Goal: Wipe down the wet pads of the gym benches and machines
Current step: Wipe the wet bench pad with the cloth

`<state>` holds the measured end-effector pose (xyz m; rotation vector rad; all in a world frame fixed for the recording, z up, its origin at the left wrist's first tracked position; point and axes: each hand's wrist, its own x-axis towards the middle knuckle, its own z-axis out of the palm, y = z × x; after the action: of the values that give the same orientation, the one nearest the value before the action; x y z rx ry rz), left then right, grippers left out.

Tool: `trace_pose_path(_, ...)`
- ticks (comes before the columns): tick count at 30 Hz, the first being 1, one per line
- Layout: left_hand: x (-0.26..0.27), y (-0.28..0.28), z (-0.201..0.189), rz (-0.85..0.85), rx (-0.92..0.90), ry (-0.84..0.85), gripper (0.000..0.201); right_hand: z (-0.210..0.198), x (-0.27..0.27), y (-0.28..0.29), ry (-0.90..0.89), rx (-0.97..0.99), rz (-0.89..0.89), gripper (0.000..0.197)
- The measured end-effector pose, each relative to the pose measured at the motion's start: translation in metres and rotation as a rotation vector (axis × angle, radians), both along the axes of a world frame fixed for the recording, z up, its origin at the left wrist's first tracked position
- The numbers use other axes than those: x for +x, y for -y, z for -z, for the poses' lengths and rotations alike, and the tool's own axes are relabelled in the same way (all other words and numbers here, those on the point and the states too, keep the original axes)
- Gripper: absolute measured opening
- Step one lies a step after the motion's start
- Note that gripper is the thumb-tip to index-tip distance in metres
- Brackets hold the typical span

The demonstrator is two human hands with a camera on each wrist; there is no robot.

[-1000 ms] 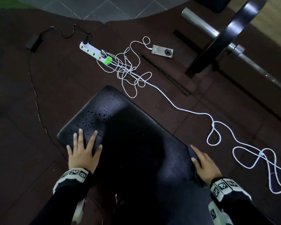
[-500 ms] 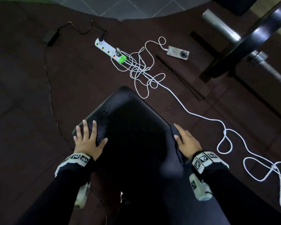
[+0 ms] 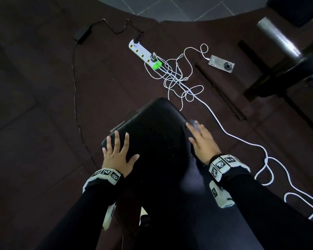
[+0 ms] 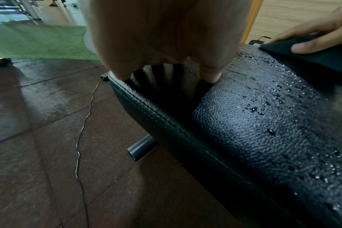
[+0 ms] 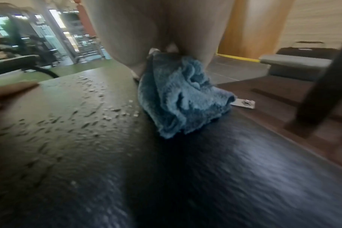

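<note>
Right hand (image 3: 202, 141) flat on cloth (image 5: 178, 95)

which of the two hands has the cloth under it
The right hand, pressing the blue cloth on the bench pad; the left hand lies bare on the pad.

1. Left hand (image 3: 118, 156) flat on bench pad (image 3: 152, 127), left edge.
2. Right hand (image 3: 201, 141) on cloth (image 5: 182, 95), right edge.
3. Power strip (image 3: 144, 54), cable tangle (image 3: 175, 76), phone (image 3: 220, 63) on floor beyond pad.
</note>
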<state>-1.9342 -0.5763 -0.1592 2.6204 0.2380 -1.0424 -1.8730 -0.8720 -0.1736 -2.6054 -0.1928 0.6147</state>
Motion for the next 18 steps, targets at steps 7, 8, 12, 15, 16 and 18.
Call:
trace_pose_path(7, -0.003, 0.001, -0.001, -0.003, 0.011, 0.012, 0.083, 0.007, -0.039, -0.056, 0.130, -0.168, -0.478, 0.066)
trace_pose_path(8, -0.003, 0.001, -0.001, -0.002, 0.015, 0.011, 0.082, 0.010, -0.059, -0.053, 0.169, -0.144, -0.532, 0.074)
trace_pose_path(12, -0.002, 0.001, -0.002, -0.002, 0.006, -0.008, 0.081, 0.006, -0.115, -0.011, 0.187, -0.094, -0.579, 0.083)
trace_pose_path(15, -0.001, 0.001, -0.002, 0.000, 0.002, -0.010, 0.081, 0.001, -0.123, 0.024, 0.175, -0.158, -0.512, 0.095)
trace_pose_path(16, -0.001, 0.000, -0.002, 0.001, 0.000, -0.011, 0.081, 0.001, -0.120, 0.033, 0.167, -0.166, -0.466, 0.102)
trace_pose_path(18, -0.001, 0.000, -0.002, -0.002, -0.006, -0.011, 0.081, 0.001, -0.107, 0.044, 0.143, -0.135, -0.345, 0.112)
